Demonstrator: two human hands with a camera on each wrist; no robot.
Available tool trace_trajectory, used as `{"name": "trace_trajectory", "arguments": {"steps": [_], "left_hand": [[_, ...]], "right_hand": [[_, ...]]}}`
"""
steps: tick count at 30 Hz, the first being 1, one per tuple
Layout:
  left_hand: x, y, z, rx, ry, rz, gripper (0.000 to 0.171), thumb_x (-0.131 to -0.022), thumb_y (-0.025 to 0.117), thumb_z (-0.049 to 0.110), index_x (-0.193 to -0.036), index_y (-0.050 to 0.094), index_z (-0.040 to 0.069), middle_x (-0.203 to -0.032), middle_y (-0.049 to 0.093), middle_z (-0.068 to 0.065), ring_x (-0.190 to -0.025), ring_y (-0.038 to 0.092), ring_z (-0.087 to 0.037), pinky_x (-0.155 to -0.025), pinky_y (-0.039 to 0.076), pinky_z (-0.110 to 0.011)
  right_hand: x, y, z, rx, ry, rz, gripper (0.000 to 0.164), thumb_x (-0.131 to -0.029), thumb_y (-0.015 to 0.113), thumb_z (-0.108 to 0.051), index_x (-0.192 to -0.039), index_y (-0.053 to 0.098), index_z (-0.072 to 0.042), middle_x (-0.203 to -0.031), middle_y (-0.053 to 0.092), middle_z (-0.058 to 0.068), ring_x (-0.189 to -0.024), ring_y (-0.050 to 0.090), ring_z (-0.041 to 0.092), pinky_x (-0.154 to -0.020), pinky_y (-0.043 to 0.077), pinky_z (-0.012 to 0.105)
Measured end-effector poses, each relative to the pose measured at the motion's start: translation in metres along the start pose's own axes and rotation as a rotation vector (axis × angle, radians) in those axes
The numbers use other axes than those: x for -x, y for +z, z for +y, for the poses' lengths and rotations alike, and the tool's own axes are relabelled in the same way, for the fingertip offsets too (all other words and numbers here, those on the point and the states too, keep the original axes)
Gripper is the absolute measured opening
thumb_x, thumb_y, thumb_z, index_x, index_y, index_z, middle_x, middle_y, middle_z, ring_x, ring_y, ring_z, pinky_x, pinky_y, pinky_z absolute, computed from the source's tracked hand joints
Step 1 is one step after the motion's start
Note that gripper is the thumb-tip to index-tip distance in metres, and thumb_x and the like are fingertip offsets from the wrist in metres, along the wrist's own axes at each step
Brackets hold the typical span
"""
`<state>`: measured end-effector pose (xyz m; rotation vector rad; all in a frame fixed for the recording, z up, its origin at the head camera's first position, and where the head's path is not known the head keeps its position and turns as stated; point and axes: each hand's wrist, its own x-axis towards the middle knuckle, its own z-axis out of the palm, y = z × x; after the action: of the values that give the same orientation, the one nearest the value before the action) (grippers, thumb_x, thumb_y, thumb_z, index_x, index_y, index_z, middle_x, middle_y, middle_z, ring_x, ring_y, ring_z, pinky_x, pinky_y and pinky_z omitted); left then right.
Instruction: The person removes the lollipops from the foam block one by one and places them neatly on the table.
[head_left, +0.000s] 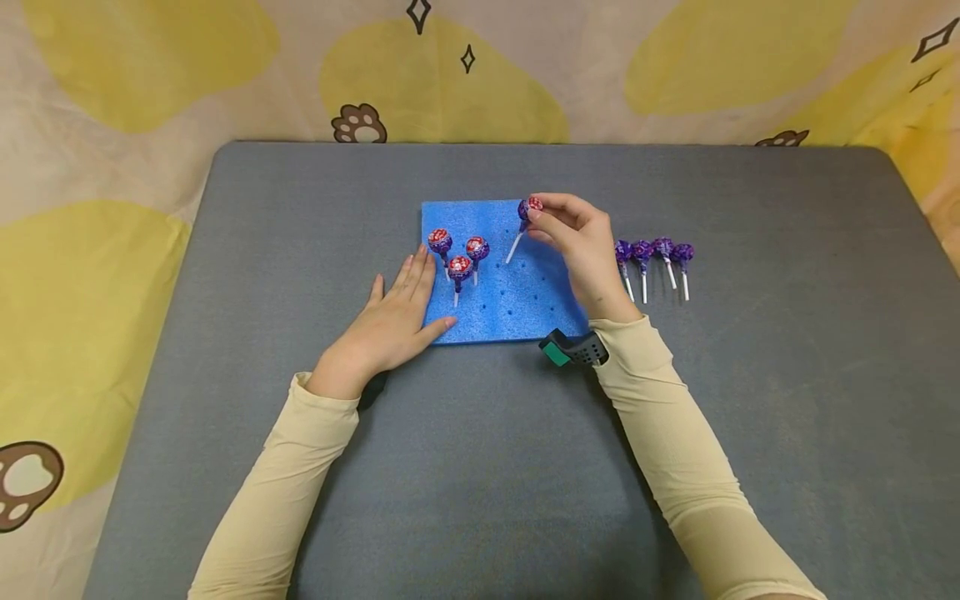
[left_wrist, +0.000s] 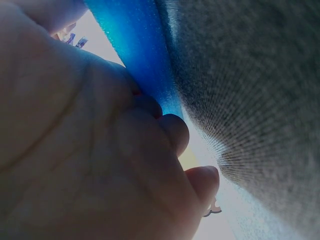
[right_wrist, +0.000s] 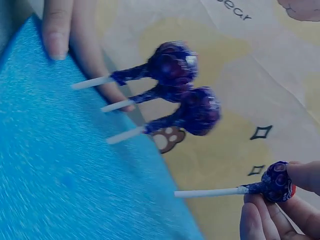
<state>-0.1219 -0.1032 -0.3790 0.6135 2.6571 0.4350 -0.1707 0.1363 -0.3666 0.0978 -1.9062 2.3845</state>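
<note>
A blue foam board (head_left: 532,321) with small holes lies on the table. Three lollipops in purple and red wrappers stand upright in its left part, among them a front one (head_left: 460,268). My left hand (head_left: 393,321) rests along the board's left edge, fingers extended and thumb on the front left corner. Over the back right part, my right hand (head_left: 585,250) pinches another lollipop (right_wrist: 277,182) by its wrapped head between thumb and fingers. Its white stick (right_wrist: 210,193) points down toward the board at a slant, the tip free of the fingers.
Several more lollipops (head_left: 663,248) lie in a row right of the board, partly behind the right hand. A dark strap with a green piece (head_left: 573,348) is on the right wrist. The grey table (head_left: 787,417) meets a yellow-patterned cloth (head_left: 450,92) at the back.
</note>
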Motion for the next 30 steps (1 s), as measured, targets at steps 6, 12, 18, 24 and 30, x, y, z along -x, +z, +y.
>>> {"name": "trace_trajectory", "arguments": {"steps": [6,12,18,24,30], "left_hand": [[0.000,-0.001,0.001,0.003,0.002,-0.007,0.083,-0.098,0.040,0.048,-0.149,-0.007,0.003,-0.155,-0.018,-0.010,-0.142,-0.010,-0.026,-0.109,-0.003,-0.057],[0.000,-0.001,0.000,-0.001,0.004,-0.005,0.083,-0.098,0.040,0.048,-0.149,-0.007,0.002,-0.155,-0.018,-0.010,-0.142,-0.010,-0.027,-0.109,-0.004,-0.058],[0.000,0.000,0.000,0.006,0.002,-0.004,0.083,-0.098,0.041,0.048,-0.149,-0.006,0.002,-0.155,-0.017,-0.010,-0.142,-0.010,-0.027,-0.109,-0.004,-0.058],[0.000,0.000,0.000,0.004,0.000,-0.002,0.083,-0.098,0.041,0.048,-0.149,-0.006,0.003,-0.155,-0.017,-0.010,-0.142,-0.010,-0.026,-0.109,-0.004,-0.058],[0.000,0.000,0.000,0.006,0.000,0.001,0.083,-0.098,0.040,0.049,-0.149,-0.006,0.003,-0.155,-0.017,-0.009,-0.142,-0.010,-0.026,-0.109,-0.004,-0.057]], "right_hand": [[0.007,-0.016,-0.009,-0.082,-0.005,0.032,0.014,-0.088,0.059,0.007,-0.101,0.064,0.006,-0.085,0.068,0.007,-0.074,0.065,0.017,-0.073,0.054,0.030],[0.014,-0.029,-0.015,-0.146,0.020,0.050,0.014,-0.089,0.058,0.008,-0.091,0.067,-0.001,-0.086,0.067,0.009,-0.074,0.065,0.019,-0.075,0.054,0.031],[0.019,-0.037,-0.018,-0.154,0.044,0.052,0.011,-0.088,0.059,0.007,-0.091,0.068,0.000,-0.088,0.066,0.010,-0.074,0.064,0.020,-0.076,0.054,0.030],[0.024,-0.042,-0.021,-0.150,0.052,0.050,0.010,-0.088,0.060,0.006,-0.091,0.068,0.000,-0.090,0.065,0.011,-0.075,0.064,0.019,-0.077,0.053,0.030],[0.029,-0.050,-0.021,-0.148,0.075,0.066,0.009,-0.088,0.061,0.005,-0.092,0.068,0.002,-0.090,0.065,0.010,-0.077,0.064,0.019,-0.078,0.053,0.029]]}}
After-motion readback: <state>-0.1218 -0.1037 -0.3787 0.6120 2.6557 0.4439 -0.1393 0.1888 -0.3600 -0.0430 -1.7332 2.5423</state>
